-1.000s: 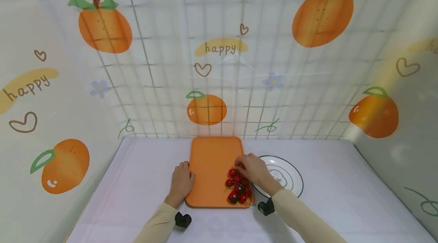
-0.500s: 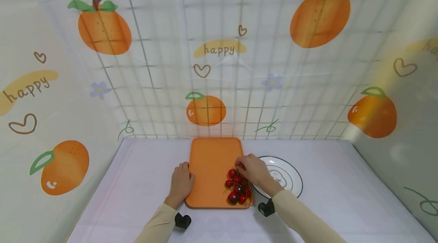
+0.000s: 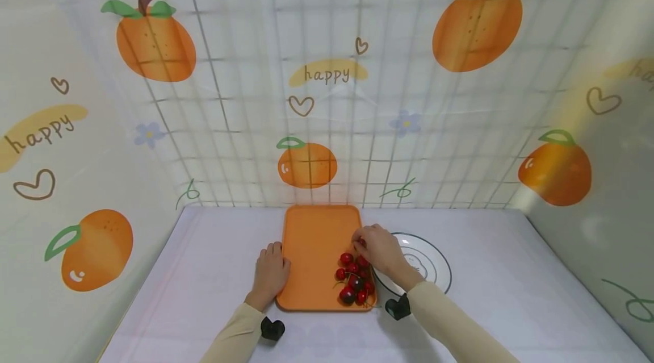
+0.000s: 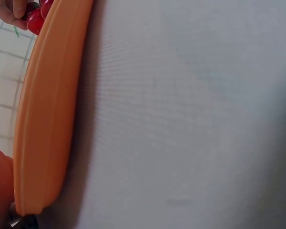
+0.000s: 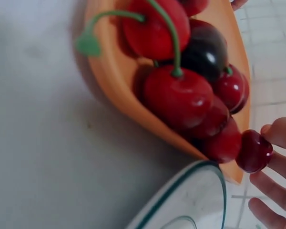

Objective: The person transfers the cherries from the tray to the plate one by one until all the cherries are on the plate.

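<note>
Cream left, cream right, a matching pair!
Here's the left sleeve (image 3: 236, 332), there's the right sleeve (image 3: 455, 320), both long and plain, and look: a chunky black heart (image 3: 273, 329) at one cuff (image 3: 252, 313), its twin (image 3: 398, 307) at the other.

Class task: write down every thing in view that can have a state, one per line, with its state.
Tray: flat on the table, loaded on its right side
Cherries: heaped on the tray, some with green stems
Held cherry: pinched between thumb and fingers
Plate: face up, right of the tray, partly hidden
Left hand: gripping the tray's left edge
Right hand: pinching the held cherry
Sleeves: down to the wrists
</note>
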### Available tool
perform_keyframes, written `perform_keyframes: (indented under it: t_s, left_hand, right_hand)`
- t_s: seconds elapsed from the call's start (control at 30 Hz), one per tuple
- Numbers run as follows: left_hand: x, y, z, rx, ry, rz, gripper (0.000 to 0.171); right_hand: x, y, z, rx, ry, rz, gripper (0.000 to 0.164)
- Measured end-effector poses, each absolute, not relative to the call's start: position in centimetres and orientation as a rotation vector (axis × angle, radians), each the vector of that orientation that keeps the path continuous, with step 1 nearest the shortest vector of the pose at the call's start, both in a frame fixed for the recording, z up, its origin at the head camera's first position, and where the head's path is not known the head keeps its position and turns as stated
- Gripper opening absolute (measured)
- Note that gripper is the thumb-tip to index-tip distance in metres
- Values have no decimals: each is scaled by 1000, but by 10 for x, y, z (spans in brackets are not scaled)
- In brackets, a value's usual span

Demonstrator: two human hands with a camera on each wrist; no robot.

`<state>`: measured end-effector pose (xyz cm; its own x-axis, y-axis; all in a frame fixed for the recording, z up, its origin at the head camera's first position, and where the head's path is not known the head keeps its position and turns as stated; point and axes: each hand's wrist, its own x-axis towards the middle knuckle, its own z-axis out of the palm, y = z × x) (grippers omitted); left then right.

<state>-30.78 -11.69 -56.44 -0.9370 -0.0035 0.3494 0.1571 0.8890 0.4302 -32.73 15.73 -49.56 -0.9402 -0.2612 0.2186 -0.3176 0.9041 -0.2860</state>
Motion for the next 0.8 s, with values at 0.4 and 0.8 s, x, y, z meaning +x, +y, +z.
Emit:
perform_keyframes:
  t_s: [0.4,0.8]
  left_hand:
    - [-310,-116,-568,-118,-2760,-662,28]
    - [-306,-115,-561,-117,-2748,-643,30]
  right_hand:
    - [-332,183,-488,430,-2852,507,10]
    - [-331,216,-496,419,-2852,548,8]
